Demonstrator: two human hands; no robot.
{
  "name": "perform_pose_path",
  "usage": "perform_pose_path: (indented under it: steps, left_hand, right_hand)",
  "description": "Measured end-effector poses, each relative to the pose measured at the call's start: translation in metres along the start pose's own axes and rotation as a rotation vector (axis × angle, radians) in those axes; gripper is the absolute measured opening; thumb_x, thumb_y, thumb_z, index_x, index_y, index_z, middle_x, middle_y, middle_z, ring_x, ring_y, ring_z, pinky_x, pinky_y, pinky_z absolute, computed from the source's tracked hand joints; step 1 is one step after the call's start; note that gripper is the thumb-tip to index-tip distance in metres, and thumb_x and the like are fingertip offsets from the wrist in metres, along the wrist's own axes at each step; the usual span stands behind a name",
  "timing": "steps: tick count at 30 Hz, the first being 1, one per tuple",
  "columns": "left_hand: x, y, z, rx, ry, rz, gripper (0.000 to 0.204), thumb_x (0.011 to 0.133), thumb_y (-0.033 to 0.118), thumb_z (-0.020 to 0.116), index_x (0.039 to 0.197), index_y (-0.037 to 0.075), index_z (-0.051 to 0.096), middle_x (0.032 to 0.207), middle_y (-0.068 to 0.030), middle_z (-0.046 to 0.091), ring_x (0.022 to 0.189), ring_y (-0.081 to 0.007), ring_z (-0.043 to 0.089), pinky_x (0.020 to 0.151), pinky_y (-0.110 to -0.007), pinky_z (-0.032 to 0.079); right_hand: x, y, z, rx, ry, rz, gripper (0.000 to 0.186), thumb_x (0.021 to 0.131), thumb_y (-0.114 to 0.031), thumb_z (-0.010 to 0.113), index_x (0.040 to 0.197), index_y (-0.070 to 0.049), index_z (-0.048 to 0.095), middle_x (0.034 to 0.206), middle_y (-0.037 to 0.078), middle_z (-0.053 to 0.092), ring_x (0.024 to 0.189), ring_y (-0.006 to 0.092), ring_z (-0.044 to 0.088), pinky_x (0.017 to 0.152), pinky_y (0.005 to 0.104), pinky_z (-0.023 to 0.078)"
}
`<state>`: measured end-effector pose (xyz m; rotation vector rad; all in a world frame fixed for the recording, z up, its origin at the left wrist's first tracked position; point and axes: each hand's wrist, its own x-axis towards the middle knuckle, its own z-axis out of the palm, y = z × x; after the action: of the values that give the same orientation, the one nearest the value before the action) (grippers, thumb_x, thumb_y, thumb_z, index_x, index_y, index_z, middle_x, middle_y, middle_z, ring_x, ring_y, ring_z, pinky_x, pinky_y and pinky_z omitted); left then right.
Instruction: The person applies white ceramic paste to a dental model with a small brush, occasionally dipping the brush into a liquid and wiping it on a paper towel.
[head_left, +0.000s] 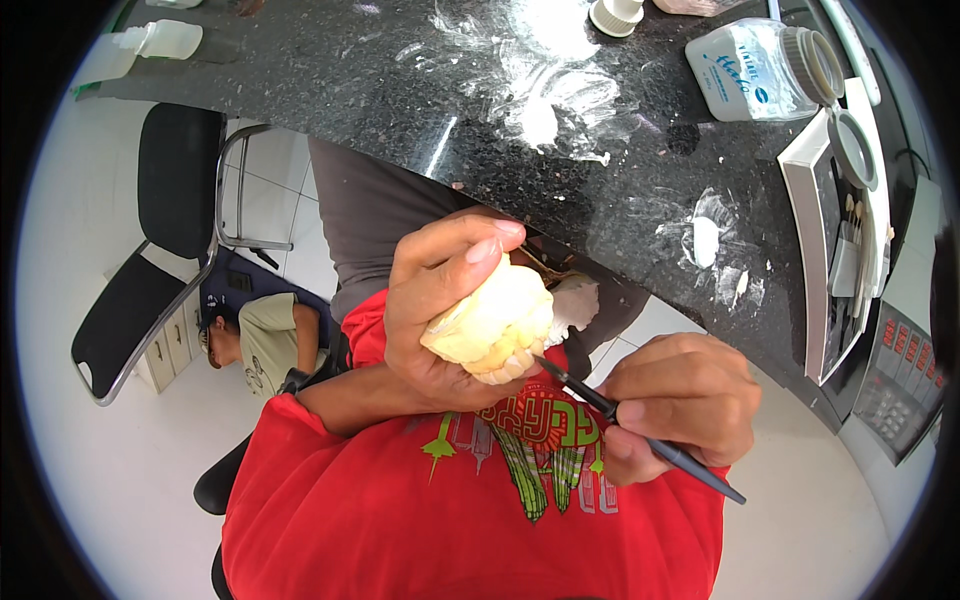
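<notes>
In front of my red shirt, my left hand (pixel 440 290) is wrapped round a pale yellow dental cast (pixel 490 310). A row of teeth (pixel 505 366) shows along its lower edge, turned toward my right hand. My right hand (pixel 685 405) pinches a slim, dark, pen-shaped tool (pixel 690 466) between thumb and fingers. The tool's thin black tip reaches the teeth at the right side of the cast. Whether that tip is a brush or a carving point I cannot tell. Part of the cast's back is hidden by my left fingers and palm.
White powder (pixel 540 120) is smeared over the dark speckled worktop (pixel 330 60). A wide-lidded jar (pixel 755 72) lies on its side near an open case of brushes (pixel 845 240). A keypad device (pixel 900 370) stands far right. At left are a black chair (pixel 180 180) and another person (pixel 275 345).
</notes>
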<state>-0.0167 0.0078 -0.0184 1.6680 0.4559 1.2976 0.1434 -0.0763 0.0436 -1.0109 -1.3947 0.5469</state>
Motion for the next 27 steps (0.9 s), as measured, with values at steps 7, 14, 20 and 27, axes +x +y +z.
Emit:
perform_pose_path:
  steps: [7,14,20,27]
  left_hand:
    - [0.001,-0.001,-0.001,0.013,-0.013,0.015,0.066,0.077,0.024,0.081,0.127,-0.004,0.046,0.116,-0.0234,0.052,0.100,-0.0268,0.059,0.075,-0.029,0.051]
    - [0.005,0.005,-0.002,0.070,-0.045,-0.005,0.066,0.077,0.021,0.081,0.127,-0.004,0.046,0.116,-0.0227,0.052,0.100,-0.0268,0.059,0.076,-0.029,0.052]
    - [0.007,0.006,-0.007,0.120,-0.097,0.009,0.062,0.074,0.020,0.081,0.124,-0.001,0.051,0.115,-0.0210,0.054,0.098,-0.0297,0.059,0.077,-0.035,0.052]
    - [0.012,0.002,-0.012,0.205,-0.116,0.103,0.062,0.071,0.018,0.082,0.122,0.000,0.052,0.114,-0.0195,0.055,0.095,-0.0309,0.059,0.078,-0.039,0.052]
  right_hand:
    - [-0.002,-0.004,0.001,-0.009,0.045,0.022,0.026,0.063,0.003,0.075,0.085,0.003,0.060,0.070,0.015,0.063,0.052,0.0211,0.062,0.040,0.0256,0.047]
    - [-0.001,-0.001,0.001,-0.018,0.023,0.019,0.025,0.063,0.001,0.076,0.083,0.002,0.061,0.071,0.014,0.064,0.054,0.0215,0.063,0.041,0.0258,0.048]
    - [-0.006,-0.013,-0.013,0.002,0.130,0.042,0.025,0.072,-0.001,0.074,0.093,-0.002,0.059,0.081,0.014,0.060,0.058,0.0182,0.060,0.048,0.0251,0.052]
    - [-0.014,-0.030,-0.046,-0.471,0.355,0.185,0.022,0.089,-0.021,0.067,0.103,-0.008,0.058,0.085,0.014,0.054,0.053,0.0128,0.053,0.044,0.0200,0.043]
